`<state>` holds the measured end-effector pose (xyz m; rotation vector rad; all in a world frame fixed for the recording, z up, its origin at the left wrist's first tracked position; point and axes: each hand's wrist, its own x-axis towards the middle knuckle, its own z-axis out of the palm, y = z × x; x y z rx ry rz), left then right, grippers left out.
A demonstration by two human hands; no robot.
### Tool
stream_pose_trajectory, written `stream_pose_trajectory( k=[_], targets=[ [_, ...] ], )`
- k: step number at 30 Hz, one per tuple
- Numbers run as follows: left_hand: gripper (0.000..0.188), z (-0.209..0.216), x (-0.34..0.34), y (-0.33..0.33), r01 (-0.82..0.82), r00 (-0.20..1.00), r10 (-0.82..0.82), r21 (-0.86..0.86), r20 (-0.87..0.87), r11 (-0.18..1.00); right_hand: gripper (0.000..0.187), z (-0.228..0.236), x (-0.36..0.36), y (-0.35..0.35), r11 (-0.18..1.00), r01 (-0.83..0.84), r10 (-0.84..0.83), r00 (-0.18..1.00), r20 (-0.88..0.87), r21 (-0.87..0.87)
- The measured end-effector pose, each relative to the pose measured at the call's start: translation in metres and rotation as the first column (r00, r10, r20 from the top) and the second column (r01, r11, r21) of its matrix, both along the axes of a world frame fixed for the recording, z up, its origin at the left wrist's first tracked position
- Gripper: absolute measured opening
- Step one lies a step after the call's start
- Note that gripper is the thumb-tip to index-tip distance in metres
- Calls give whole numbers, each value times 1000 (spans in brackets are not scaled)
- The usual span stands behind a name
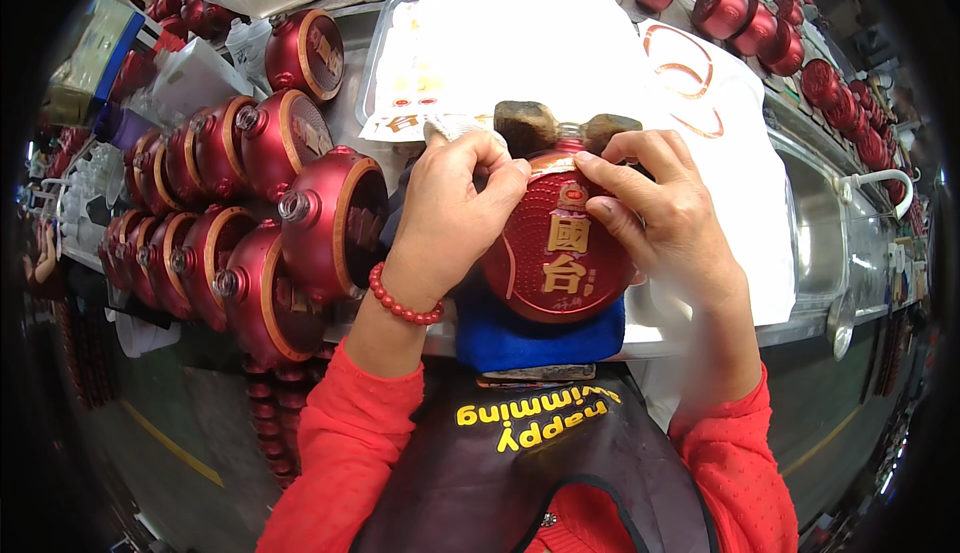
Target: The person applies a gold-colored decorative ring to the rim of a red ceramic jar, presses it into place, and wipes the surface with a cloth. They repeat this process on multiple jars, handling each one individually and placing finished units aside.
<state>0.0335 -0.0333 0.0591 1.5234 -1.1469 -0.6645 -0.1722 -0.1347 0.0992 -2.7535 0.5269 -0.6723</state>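
While both forearms reach in from 7 and 5 o'clock, the left hand (455, 185) sits at the bottle's 10 o'clock and the right hand (662, 203) at its 2 o'clock. The left wrist, ringed by a red bead bracelet (404, 302), is bent inward; thumb and forefinger come together at the left end of a pale strip (553, 165). Whether they pinch the strip cannot be told. On the right hand, thumb and forefinger stand apart: the forefinger tip touches the strip's right end, and the thumb lies lower, against the bottle face.

The bottle (525, 229) is located just off the frame's centre, toward 3 o'clock, its neck pointing to 12 o'clock. Its body is round and glossy deep red, with a dotted texture on the left portion of the face. Two large gold characters are stacked down the middle, below a small round emblem. The strip crosses the shoulder at 12 o'clock. Dark blocks (527, 129) flank the neck at 11 and 1 o'clock; a blue cloth (541, 338) lies at 6 o'clock.
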Motion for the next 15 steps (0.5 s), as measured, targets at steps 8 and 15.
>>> stream_pose_trajectory(
  k=[8, 15],
  targets=[
    [21, -2, 3, -2, 2, 999, -3, 35, 42, 999, 38, 3, 3, 2, 1000, -3, 3, 1000, -7, -19],
    [21, 2, 4, 4, 98, 995, -96, 61, -37, 993, 44, -1, 10, 0, 995, -44, 42, 999, -30, -87]
  ],
)
